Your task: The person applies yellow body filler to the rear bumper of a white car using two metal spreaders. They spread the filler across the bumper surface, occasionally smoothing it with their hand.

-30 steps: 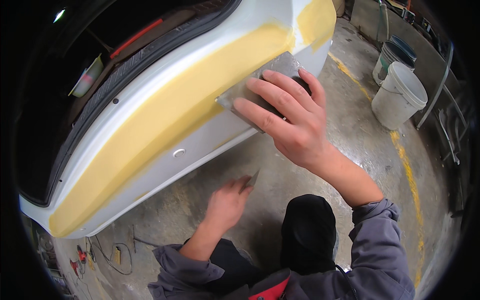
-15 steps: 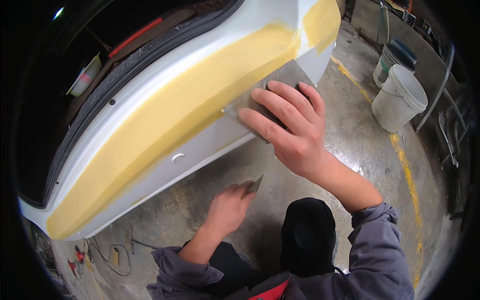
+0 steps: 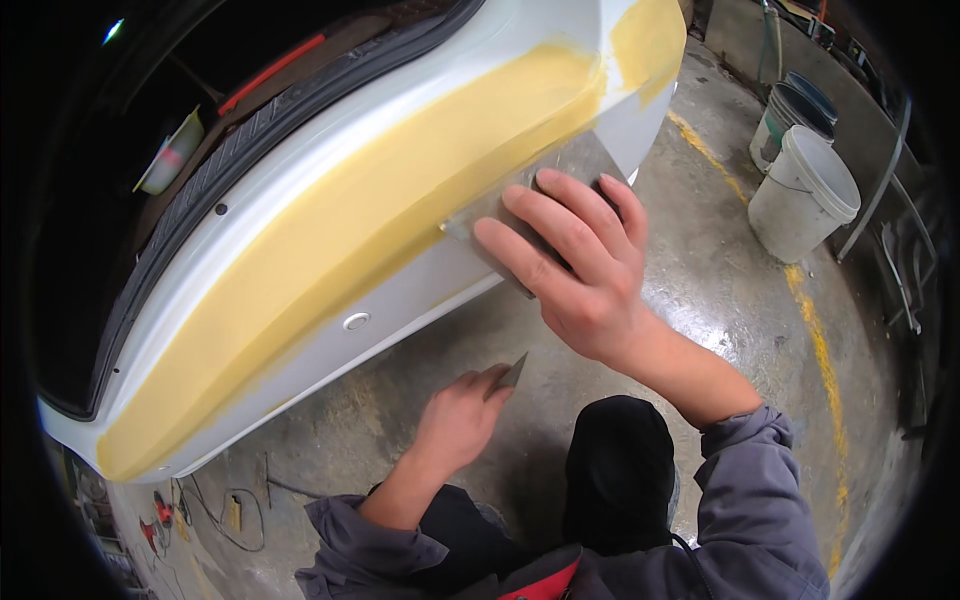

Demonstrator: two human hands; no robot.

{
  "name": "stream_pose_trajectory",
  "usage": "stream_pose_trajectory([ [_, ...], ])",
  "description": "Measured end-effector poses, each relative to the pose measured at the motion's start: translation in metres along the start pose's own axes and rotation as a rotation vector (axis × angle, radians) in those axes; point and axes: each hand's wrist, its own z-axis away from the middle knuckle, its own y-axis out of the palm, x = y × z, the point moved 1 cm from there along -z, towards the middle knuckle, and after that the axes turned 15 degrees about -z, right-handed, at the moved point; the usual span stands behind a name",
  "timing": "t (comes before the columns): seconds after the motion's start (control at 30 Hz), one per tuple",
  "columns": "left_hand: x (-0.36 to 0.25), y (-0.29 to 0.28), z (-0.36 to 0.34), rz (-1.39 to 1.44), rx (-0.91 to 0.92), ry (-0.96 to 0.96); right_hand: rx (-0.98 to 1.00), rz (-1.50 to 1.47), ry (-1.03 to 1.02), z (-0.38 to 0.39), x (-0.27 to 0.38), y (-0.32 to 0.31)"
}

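My right hand is closed on a wide, flat metal putty spreader, fingers spread over its face. The spreader's edge lies against the lower border of a broad band of yellow filler on a white car bumper. Lower down and away from the bumper, my left hand grips a second spreader; only its pointed corner shows past the fingers. A thin smear of filler is visible at the left corner of the right-hand spreader. Its lower part is partly hidden under my fingers.
Beyond the bumper's right end, a white bucket and darker buckets stand on the concrete floor by a yellow line. Cables and a red tool lie at lower left. The car's trunk holds a pale tub.
My right hand and its spreader have slid slightly down and left along the filler's lower edge. My left hand stays almost in place. The view has shifted a little.
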Motion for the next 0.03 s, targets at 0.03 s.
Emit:
stream_pose_trajectory([
  [0.03,0.0,0.0003,0.0003,-0.007,0.011,-0.01,0.044,-0.041,0.059,0.0013,0.0061,-0.0047],
])
